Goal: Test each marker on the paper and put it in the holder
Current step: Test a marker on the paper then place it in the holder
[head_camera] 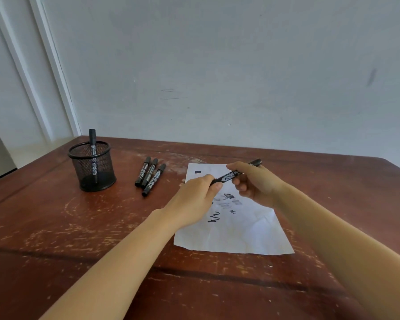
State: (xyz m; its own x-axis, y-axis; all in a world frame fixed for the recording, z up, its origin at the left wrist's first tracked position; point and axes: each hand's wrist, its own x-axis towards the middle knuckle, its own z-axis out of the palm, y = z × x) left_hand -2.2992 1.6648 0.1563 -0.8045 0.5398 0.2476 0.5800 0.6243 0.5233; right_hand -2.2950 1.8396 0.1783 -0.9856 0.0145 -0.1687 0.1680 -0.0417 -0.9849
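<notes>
Both hands hold one black marker above the white paper. My right hand grips its barrel, and my left hand pinches its near end, whose cap is hidden by the fingers. The paper carries several black scribbles. Three more black markers lie side by side on the table, left of the paper. A black mesh holder stands further left with one marker upright inside it.
The worn brown wooden table reaches a grey wall at the back. A white door frame stands at the left, behind the table's corner.
</notes>
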